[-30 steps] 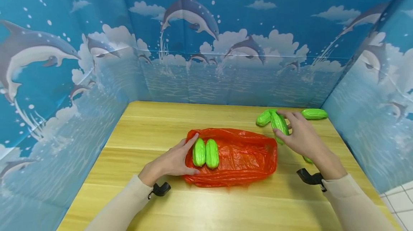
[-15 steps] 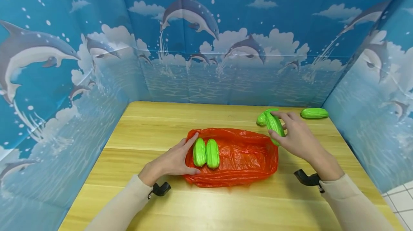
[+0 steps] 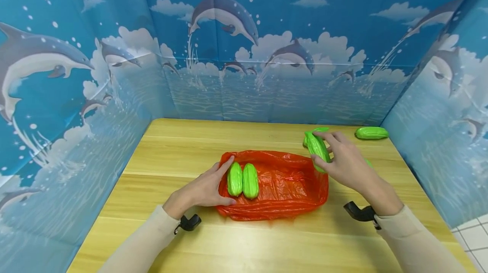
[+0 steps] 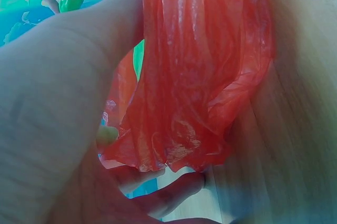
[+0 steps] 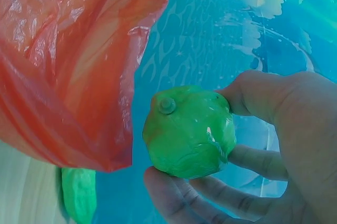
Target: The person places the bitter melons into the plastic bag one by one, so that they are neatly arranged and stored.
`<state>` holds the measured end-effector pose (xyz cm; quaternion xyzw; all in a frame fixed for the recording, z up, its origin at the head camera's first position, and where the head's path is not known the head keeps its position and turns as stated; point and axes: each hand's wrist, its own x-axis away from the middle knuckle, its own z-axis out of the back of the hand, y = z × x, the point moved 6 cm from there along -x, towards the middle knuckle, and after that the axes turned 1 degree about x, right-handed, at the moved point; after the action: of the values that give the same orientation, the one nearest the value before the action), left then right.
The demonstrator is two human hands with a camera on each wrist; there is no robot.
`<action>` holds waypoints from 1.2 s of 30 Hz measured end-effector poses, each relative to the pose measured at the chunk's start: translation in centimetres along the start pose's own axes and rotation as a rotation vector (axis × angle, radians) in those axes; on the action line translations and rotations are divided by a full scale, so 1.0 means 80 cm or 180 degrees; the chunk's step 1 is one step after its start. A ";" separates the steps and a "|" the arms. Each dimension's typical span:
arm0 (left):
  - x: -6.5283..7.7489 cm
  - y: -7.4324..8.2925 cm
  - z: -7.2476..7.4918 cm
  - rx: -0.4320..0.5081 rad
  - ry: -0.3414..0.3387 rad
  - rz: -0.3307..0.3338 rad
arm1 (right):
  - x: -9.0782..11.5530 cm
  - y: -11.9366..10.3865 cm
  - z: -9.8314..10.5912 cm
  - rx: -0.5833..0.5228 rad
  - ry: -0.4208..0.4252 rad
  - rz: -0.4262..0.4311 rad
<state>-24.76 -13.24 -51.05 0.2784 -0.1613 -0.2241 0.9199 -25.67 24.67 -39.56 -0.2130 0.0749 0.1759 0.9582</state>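
Slick red plastic bag (image 3: 289,186), glossy green gourds (image 3: 250,181), wood-grained counter (image 3: 267,245).
The bag's film is thin and crinkled, catching bright streaks of light along its folds. The gourds are lightly ribbed and shiny, almost lacquered, with small hard highlights; from here I can't tell whether they are plastic or real. The counter shows pale wood grain under a smooth satin finish that throws back a soft glare. Behind it, the printed sheet (image 3: 244,99) could be coated cloth or plastic, faintly sheened and creased. The sleeves (image 3: 139,237) are matt, soft-looking cloth, while the wrist brackets (image 3: 189,223) look like smooth black plastic.
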 end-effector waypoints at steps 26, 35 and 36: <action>-0.002 -0.002 0.003 -0.0016 0.0020 0.0029 | -0.002 -0.034 -0.019 -0.0161 -0.0242 0.0062; -0.002 -0.003 0.002 -0.0019 0.0020 0.0025 | -0.003 -0.045 -0.029 -0.0184 -0.0252 0.0109; -0.002 -0.003 0.002 -0.0016 0.0018 0.0024 | -0.003 -0.046 -0.030 -0.0183 -0.0257 0.0104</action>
<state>-25.06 -13.38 -51.10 0.2761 -0.1592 -0.2202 0.9219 -24.74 20.44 -40.27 -0.2319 0.0345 0.2021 0.9509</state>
